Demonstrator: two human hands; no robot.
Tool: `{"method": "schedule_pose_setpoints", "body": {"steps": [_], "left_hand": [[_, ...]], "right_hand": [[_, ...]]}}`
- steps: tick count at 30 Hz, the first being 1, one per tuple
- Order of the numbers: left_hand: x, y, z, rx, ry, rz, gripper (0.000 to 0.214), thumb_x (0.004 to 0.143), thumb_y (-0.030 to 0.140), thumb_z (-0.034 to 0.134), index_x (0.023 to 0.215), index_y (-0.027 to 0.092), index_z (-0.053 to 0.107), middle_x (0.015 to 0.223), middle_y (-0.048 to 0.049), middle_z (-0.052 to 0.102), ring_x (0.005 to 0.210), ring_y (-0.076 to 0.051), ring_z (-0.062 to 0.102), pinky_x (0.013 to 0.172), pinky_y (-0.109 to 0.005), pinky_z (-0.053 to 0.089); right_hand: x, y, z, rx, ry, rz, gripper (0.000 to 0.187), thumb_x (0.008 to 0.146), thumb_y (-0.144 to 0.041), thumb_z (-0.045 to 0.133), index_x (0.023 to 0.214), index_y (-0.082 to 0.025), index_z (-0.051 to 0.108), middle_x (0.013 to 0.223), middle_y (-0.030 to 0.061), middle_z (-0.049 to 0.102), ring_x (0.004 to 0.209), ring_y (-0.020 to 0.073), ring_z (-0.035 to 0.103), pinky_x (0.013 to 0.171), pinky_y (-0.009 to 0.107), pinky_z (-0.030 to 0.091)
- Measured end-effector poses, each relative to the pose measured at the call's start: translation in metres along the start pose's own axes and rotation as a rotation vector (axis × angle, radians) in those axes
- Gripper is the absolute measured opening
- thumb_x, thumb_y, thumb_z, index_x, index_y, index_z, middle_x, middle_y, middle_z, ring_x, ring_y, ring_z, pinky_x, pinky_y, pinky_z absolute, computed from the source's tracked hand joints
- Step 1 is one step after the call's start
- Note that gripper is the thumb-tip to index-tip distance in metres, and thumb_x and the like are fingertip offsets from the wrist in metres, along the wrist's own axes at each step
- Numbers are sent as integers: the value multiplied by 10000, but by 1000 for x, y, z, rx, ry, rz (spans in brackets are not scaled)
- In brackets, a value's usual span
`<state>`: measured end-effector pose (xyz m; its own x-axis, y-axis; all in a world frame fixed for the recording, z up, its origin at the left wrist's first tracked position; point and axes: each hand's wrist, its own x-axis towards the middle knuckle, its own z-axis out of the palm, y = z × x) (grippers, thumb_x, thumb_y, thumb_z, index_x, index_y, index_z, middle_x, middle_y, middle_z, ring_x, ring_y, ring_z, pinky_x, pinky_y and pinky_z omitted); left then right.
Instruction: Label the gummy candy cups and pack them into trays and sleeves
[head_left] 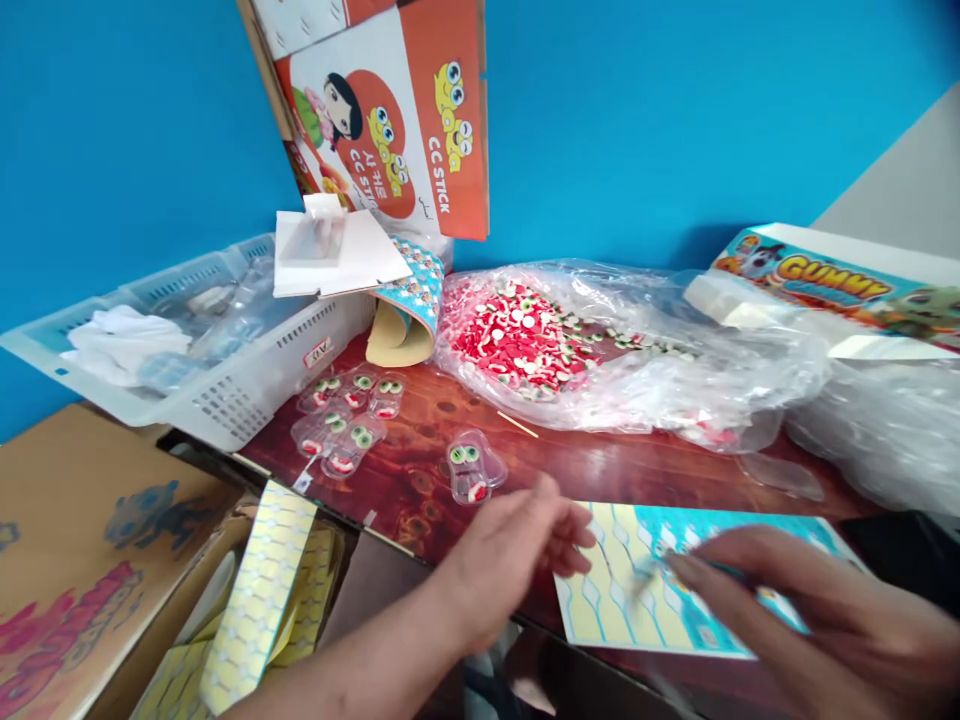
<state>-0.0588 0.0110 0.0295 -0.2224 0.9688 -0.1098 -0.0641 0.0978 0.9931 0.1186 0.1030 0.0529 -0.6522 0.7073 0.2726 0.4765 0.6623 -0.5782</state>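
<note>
My right hand (817,610), smeared by motion, pinches a sticker (649,578) over the sticker sheet (600,625) at the table's front edge. Bare yellow backing shows on the sheet's left part, while blue printed stickers cover the right part. Left of the sheet, my left hand (514,560) is held with its fingers loosely bent and apart, and nothing shows in it. Just beyond it lies a clear plastic candy pack (472,470) with two green eyeball gummies and a red-and-white piece. Several similar packs (349,440) lie farther left.
A clear bag (637,390) of red, white and green gummies stands behind. A plastic basket (225,395) is at left, near a sticker roll (401,335) and a cardboard flap (457,190). Used backing strips (259,590) hang over a box at lower left. A gummy display box (840,280) is at right.
</note>
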Motion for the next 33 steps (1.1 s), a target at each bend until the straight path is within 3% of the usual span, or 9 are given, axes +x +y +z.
{"method": "schedule_pose_setpoints", "body": {"steps": [1, 3, 5, 9, 14, 25, 28, 33], "left_hand": [[-9, 1, -12, -137, 6, -75, 648, 884, 552, 145, 976, 90, 590, 878, -124, 645, 739, -178, 603, 685, -323, 478], [-21, -3, -34, -217, 68, -149, 525, 802, 577, 415, 932, 109, 615, 794, -80, 649, 681, -152, 591, 645, -273, 463], [-23, -10, -50, -117, 168, -182, 347, 683, 432, 635, 855, 130, 639, 726, -36, 638, 623, -125, 564, 597, -229, 429], [-2, -26, -66, 255, 379, -120, 170, 704, 237, 566, 843, 181, 647, 704, 2, 641, 610, -118, 552, 590, -222, 404], [26, -23, -72, 622, 448, -137, 156, 723, 232, 544, 869, 236, 598, 713, 24, 647, 666, -149, 583, 613, -240, 391], [46, -20, -67, 1113, 346, -249, 138, 781, 292, 471, 835, 250, 591, 752, -32, 657, 731, -239, 610, 591, -291, 376], [41, -14, -70, 1085, 349, -215, 140, 777, 276, 475, 825, 241, 602, 768, -31, 661, 733, -224, 606, 605, -283, 375], [22, -1, -84, 835, 372, -112, 98, 756, 281, 519, 766, 233, 603, 718, 20, 645, 682, -153, 578, 610, -234, 369]], "right_hand": [[11, -8, 11, 15, -44, 13, 191, 799, -405, 550, 682, -258, 582, 574, -11, 571, 473, 119, 503, 405, 226, 397], [35, -23, 32, 47, -123, 34, 239, 754, -377, 567, 573, -227, 525, 442, -36, 474, 387, 100, 417, 361, 224, 321], [56, -32, 51, 99, -175, 60, 253, 723, -349, 550, 524, -207, 485, 417, -47, 429, 386, 87, 377, 368, 213, 288], [90, -28, 82, 138, -269, 150, 234, 707, -356, 526, 546, -196, 468, 454, -47, 422, 434, 87, 372, 395, 203, 270], [116, -14, 107, 37, -291, 207, 205, 677, -313, 561, 548, -194, 457, 448, -56, 394, 435, 85, 354, 415, 209, 245], [133, -7, 128, -139, -372, 93, 186, 685, -192, 527, 521, -191, 439, 485, -44, 409, 488, 97, 374, 479, 230, 247], [128, -10, 123, -88, -348, 98, 199, 693, -219, 535, 522, -195, 436, 472, -49, 395, 476, 99, 363, 475, 232, 249], [107, -27, 102, 139, -277, 118, 222, 729, -306, 507, 543, -198, 452, 462, -50, 414, 455, 94, 368, 451, 219, 261]]}}
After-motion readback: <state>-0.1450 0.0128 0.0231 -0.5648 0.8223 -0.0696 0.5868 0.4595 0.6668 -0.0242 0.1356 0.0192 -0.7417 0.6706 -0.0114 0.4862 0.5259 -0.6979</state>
